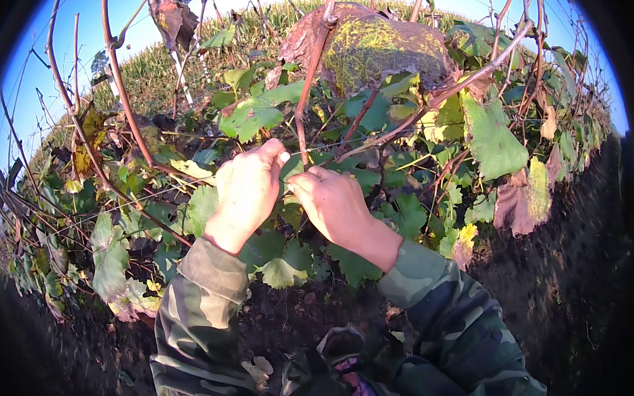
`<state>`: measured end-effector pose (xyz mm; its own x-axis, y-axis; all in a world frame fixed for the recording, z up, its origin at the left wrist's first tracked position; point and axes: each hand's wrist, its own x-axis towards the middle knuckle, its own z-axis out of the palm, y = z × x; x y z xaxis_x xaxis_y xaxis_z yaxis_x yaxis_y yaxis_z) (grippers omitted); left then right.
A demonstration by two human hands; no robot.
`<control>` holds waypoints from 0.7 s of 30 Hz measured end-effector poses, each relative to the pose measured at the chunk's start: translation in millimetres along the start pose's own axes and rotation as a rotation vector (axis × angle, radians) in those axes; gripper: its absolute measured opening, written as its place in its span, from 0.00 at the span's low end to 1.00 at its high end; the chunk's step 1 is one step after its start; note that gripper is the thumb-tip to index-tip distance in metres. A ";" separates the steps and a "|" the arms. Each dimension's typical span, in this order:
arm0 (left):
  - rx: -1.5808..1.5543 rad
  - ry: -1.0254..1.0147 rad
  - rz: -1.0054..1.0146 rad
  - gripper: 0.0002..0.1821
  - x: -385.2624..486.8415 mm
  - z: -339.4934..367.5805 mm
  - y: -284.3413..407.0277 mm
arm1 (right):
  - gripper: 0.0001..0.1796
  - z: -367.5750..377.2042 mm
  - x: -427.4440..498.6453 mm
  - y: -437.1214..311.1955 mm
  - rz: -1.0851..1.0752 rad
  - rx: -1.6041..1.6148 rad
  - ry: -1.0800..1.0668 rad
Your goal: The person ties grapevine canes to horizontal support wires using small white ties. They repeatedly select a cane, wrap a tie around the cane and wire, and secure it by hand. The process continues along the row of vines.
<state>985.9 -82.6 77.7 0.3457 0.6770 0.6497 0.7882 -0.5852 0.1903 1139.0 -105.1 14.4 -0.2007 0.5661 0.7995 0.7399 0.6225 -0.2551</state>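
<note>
My left hand (pixel 248 187) is curled with its thumb against the fingers, at a thin trellis wire (pixel 323 146) beside an upright brown grapevine cane (pixel 308 96). Just below the foot of that cane, my right hand (pixel 335 202) has its thumb and index finger drawn together. The two hands nearly meet, and their fingers hide whatever lies between them. A thicker cane (pixel 424 110) slants up to the right from behind my right hand. Green grape leaves (pixel 285 267) hang under both wrists.
A large browned, yellow-mottled leaf (pixel 385 49) hangs above my hands. More canes (pixel 125 94) rise at the left. A broad green leaf (pixel 493 139) droops at the right. Dark soil (pixel 551 294) lies below the vine row. Tall dry plants (pixel 248 38) stand beyond.
</note>
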 end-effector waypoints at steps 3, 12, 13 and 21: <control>0.034 -0.041 0.034 0.07 2.5 -7.1 -1.0 | 0.05 -3.6 -5.0 0.2 0.015 0.020 -0.061; 0.156 0.310 0.351 0.10 -53.1 -22.0 -4.2 | 0.06 -39.9 -151.4 12.1 0.279 0.577 -0.916; 0.200 0.268 0.405 0.10 -58.7 -22.8 -3.3 | 0.07 -37.3 -172.8 11.7 0.303 0.594 -0.955; 0.073 0.132 0.271 0.13 -96.7 -13.9 16.5 | 0.11 -8.2 -220.8 -24.1 0.195 0.149 -1.211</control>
<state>958.4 -163.9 28.3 0.4834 0.4339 0.7602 0.7123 -0.6999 -0.0534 1170.7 -249.5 -151.5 -0.6189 0.7421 -0.2575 0.7598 0.4823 -0.4360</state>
